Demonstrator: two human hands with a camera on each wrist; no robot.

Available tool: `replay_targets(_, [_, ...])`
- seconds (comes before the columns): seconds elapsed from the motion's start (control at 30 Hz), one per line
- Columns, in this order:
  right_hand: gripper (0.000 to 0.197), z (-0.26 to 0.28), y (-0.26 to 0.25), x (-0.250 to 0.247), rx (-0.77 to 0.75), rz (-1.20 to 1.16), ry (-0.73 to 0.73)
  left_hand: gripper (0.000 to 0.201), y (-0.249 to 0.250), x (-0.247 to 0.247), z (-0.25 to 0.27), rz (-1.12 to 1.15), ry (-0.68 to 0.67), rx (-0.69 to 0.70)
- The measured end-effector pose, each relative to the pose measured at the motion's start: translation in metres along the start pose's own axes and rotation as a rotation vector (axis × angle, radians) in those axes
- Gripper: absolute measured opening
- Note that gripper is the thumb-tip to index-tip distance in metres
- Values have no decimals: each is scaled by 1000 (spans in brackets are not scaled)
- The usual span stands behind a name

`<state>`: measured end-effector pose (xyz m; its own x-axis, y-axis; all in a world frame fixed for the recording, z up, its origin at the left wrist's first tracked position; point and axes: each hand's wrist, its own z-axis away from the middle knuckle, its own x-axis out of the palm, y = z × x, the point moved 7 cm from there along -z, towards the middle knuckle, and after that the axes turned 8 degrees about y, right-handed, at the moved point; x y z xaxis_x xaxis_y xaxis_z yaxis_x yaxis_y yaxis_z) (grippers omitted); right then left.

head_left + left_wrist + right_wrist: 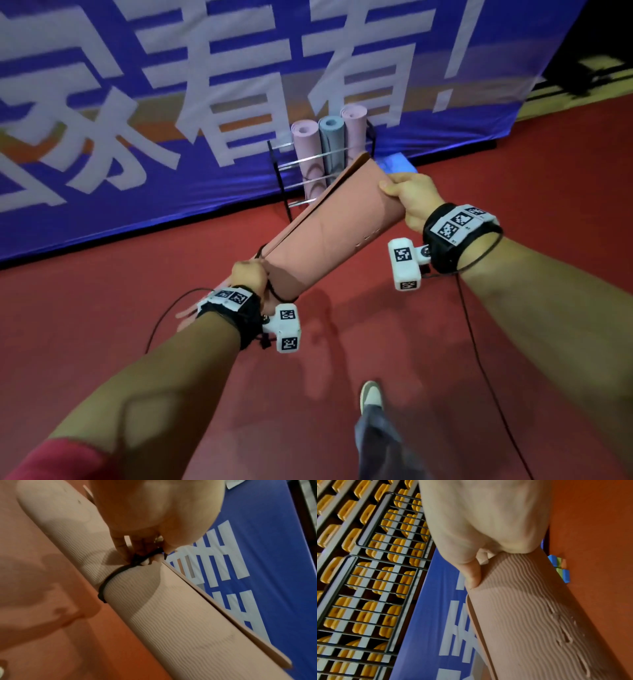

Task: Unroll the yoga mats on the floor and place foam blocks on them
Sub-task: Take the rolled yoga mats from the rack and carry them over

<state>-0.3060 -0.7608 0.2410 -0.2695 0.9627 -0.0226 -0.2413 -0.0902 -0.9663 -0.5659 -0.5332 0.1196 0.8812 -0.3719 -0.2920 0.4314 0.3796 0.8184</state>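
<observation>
A rolled salmon-pink yoga mat (335, 229) hangs slanted in the air above the red floor, held between both hands. My left hand (248, 274) is at its lower left end, and the fingertips (145, 561) pinch a black elastic strap (111, 578) looped around the roll. My right hand (411, 198) grips the upper right end, with the thumb (472, 577) pressed on the ribbed mat (530, 615). The mat's loose outer edge (214, 601) runs along the roll. Coloured foam blocks (559, 566) lie on the floor behind the mat, and a blue one (399, 164) shows past its top end.
A black wire rack (284, 178) against the blue banner (171, 102) holds three upright rolled mats (329, 144), two pink and one blue. Red floor (513, 178) spreads all round. My shoe (371, 397) is below the hands. Railings and yellow seats (368, 574) show in the right wrist view.
</observation>
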Motion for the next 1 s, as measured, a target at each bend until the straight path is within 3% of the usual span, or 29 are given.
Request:
replay_targets(0.2, [11, 70, 130, -3, 126, 133, -15, 17, -102, -58, 14, -22, -3, -77])
replay_targets(0.23, [8, 81, 156, -4, 159, 170, -34, 19, -123, -63, 12, -57, 4, -101])
replay_targets(0.33, [26, 103, 233, -11, 261, 278, -59, 33, -188, -76, -4, -118, 76, -149])
replay_targets(0.43, [21, 113, 300, -18, 327, 317, -48, 30, -242, -78, -8, -160, 124, -173])
replay_targets(0.63, [25, 114, 429, -32, 378, 405, -15, 17, -335, -55, -19, -228, 106, -214])
replay_targets(0.7, [29, 104, 482, -39, 410, 450, -10, 21, -373, -44, -34, -278, 166, -191])
replay_targets(0.87, [28, 85, 635, -54, 548, 436, -54, 8, -485, -13, -76, -347, 296, -219])
replay_targets(1.0, [32, 65, 788, -63, 642, 346, -64, 27, -562, 19, -125, -405, 319, -183])
